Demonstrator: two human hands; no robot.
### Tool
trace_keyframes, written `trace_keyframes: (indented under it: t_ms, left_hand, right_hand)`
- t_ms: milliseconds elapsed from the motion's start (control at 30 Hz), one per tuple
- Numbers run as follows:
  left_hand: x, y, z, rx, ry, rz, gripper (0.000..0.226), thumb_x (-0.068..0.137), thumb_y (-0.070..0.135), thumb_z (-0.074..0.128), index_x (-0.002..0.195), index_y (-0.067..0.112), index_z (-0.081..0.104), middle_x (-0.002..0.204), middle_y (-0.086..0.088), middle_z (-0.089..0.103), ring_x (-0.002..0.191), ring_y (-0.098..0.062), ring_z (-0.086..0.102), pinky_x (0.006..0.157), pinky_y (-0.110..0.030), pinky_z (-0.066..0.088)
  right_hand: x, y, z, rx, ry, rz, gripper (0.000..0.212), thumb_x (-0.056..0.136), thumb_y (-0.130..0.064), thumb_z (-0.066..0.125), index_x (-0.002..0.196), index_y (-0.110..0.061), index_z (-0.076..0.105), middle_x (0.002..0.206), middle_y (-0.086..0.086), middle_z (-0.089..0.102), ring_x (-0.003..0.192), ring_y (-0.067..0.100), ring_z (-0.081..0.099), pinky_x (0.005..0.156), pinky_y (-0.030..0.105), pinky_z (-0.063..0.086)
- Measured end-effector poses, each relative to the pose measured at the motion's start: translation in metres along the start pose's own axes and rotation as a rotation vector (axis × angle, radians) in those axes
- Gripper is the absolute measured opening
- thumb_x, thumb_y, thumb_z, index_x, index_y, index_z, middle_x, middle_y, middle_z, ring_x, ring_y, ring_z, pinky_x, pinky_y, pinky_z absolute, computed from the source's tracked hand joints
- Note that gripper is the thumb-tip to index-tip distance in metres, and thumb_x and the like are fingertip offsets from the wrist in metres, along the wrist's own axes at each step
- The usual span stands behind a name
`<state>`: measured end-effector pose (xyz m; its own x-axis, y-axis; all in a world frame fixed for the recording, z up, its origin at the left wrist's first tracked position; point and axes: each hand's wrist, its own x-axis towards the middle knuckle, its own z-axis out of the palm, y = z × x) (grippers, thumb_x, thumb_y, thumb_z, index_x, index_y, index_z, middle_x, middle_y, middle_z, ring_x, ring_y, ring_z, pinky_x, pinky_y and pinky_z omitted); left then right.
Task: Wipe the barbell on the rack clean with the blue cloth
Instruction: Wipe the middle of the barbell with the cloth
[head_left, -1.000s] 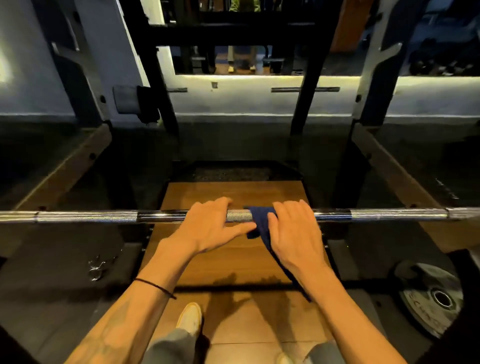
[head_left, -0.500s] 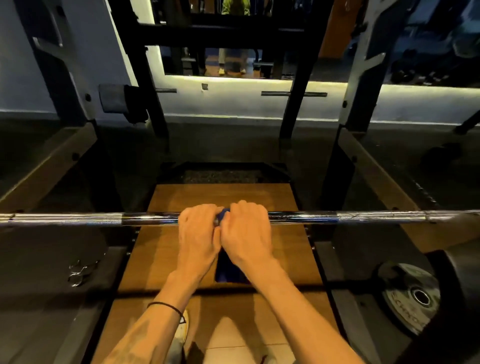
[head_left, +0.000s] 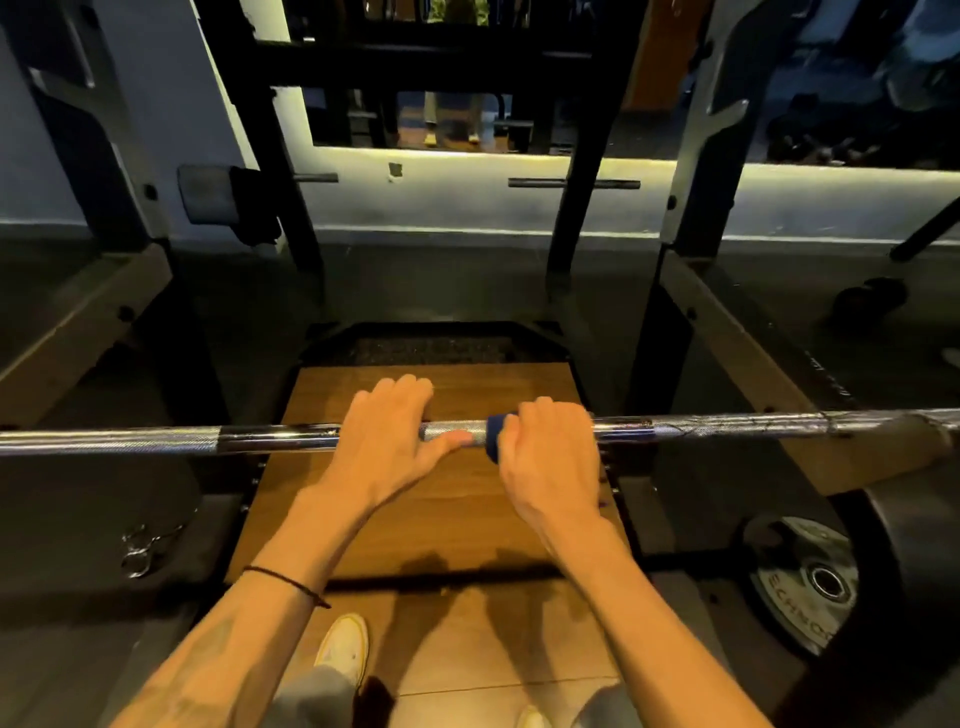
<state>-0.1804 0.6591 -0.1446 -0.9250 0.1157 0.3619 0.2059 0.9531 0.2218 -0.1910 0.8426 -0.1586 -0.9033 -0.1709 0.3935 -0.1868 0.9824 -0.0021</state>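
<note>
A steel barbell (head_left: 156, 440) runs across the view from left to right, resting on the rack. My left hand (head_left: 387, 441) lies over its middle, fingers draped over the top and thumb stretched along the bar's near side. Just to its right, my right hand (head_left: 548, 457) grips the bar with the blue cloth (head_left: 494, 434) wrapped round it. Only a small blue fold shows at the hand's left edge; the remainder of the cloth is hidden under the palm.
Black rack uprights (head_left: 582, 208) and angled safety arms (head_left: 737, 353) stand on both sides. A wooden platform (head_left: 441, 509) lies below the bar. A weight plate (head_left: 810, 582) rests on the floor at right, a spring collar (head_left: 143, 551) at left. My shoe (head_left: 343, 649) shows below.
My right hand has slid rightward along the bar with the cloth, away from the left hand, which it was touching half a second ago. The hanging cloth tail is out of sight.
</note>
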Motion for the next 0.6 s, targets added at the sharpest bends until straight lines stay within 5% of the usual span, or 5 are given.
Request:
trace_keyframes:
  t_ms: [100,200,367,500,600]
  left_hand:
    - [0.008,0.000,0.000,-0.090,-0.203,-0.079,0.043,0.088,0.067,0.052,0.100,0.027,0.057,0.101,0.007,0.056,0.091,-0.017,0.057,0.076,-0.035,0.049]
    - [0.008,-0.001,-0.005,0.089,-0.402,-0.028,0.061,0.099,0.061,0.035,0.139,0.018,0.049,0.129,-0.005,0.052,0.118,-0.026,0.053,0.094,-0.041,0.045]
    - [-0.007,-0.010,-0.003,0.112,-0.258,0.097,0.051,0.096,0.062,0.031,0.107,0.021,0.059,0.099,0.001,0.062,0.090,-0.023,0.059,0.077,-0.039,0.045]
    - [-0.017,-0.007,0.006,0.142,-0.061,0.126,0.044,0.094,0.058,0.037,0.102,0.023,0.062,0.087,0.004,0.060,0.075,-0.019,0.056,0.067,-0.037,0.044]
    - [-0.026,-0.002,0.017,0.148,0.080,0.115,0.030,0.093,0.050,0.053,0.103,0.023,0.061,0.085,0.005,0.056,0.072,-0.018,0.050,0.063,-0.033,0.032]
  right_hand:
    - [0.004,-0.026,0.004,0.004,-0.017,-0.088,0.039,0.103,-0.033,0.022,0.082,-0.026,0.054,0.079,-0.003,0.050,0.070,0.018,0.042,0.069,0.037,0.026]
    - [0.002,-0.014,0.006,0.114,0.028,-0.208,0.036,0.102,-0.033,0.026,0.082,-0.024,0.054,0.078,-0.002,0.056,0.070,0.023,0.051,0.067,0.036,0.026]
    - [0.000,0.052,0.010,0.127,0.050,-0.139,0.038,0.100,-0.039,0.033,0.074,-0.019,0.053,0.073,0.006,0.057,0.068,0.034,0.055,0.064,0.046,0.037]
    - [-0.013,0.086,0.010,0.129,0.082,-0.026,0.044,0.101,-0.036,0.033,0.090,-0.008,0.065,0.083,0.009,0.062,0.078,0.033,0.057,0.076,0.050,0.044]
    - [-0.011,0.054,0.004,0.045,0.080,0.075,0.046,0.099,-0.035,0.024,0.074,-0.016,0.057,0.074,0.006,0.056,0.066,0.026,0.046,0.068,0.044,0.035]
